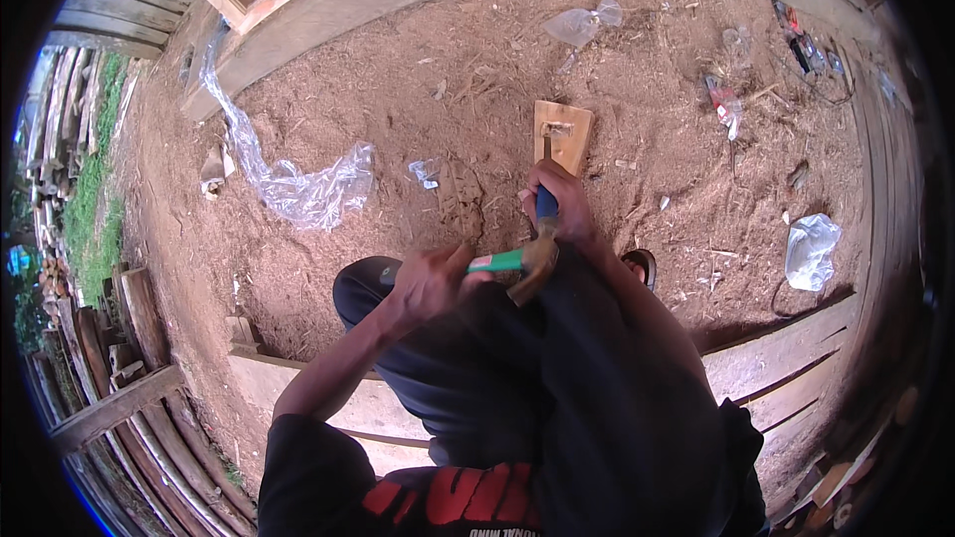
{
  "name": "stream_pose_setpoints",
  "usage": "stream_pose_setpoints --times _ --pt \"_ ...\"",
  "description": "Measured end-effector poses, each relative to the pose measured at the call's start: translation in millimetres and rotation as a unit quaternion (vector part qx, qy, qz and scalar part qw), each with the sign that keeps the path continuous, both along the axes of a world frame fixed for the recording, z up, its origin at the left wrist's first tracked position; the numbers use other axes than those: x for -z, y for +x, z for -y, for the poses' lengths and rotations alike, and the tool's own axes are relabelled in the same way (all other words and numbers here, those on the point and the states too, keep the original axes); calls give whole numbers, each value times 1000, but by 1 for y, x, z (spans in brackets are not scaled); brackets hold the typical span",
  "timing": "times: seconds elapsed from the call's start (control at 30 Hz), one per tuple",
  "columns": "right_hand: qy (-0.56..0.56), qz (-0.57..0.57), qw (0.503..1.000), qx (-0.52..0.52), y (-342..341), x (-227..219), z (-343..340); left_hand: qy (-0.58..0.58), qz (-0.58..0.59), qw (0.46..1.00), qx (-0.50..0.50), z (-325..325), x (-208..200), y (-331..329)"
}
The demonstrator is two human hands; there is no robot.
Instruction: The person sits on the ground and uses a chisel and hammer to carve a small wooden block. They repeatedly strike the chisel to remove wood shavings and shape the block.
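The left hand (430,281) is closed around the green handle of 1 hammer (517,264), whose brownish head sits just to the right of that hand, touching the butt of the tool held by the other hand. The right hand (562,204) grips 1 blue-handled chisel (546,189) in a fist, its thin blade pointing away from the person onto 1 small wooden board (569,134) lying on the dirt ground (398,89) just beyond the knuckles. The blade tip meets a pale notch near the board's far edge. Well to the left of the left hand lies 1 long strip of clear plastic sheet (298,189); far to the right of the right hand sits 1 crumpled plastic bag (811,251), and another clear bag (582,25) lies beyond the board.
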State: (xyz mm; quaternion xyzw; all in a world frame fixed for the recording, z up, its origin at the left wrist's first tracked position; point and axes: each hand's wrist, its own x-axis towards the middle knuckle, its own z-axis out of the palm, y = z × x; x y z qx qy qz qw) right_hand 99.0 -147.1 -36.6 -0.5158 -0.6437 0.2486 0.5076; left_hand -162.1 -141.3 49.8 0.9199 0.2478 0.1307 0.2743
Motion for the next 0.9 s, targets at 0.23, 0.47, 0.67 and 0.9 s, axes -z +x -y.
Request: stream_pose_setpoints --times 0.23,0.47,0.67,0.9 --pt "-11 4 1000 13 3 5 -4 -28 -9 999 -30 0 -1 6" --pt "-20 -20 1000 0 0 -1 -2 11 -16 1000 -21 -8 5 8" --pt "1 0 1000 -1 -2 3 -3 -10 33 999 9 -6 5 5" --pt "22 5 1000 11 4 7 -3 -27 -7 1000 12 -9 -1 -2"
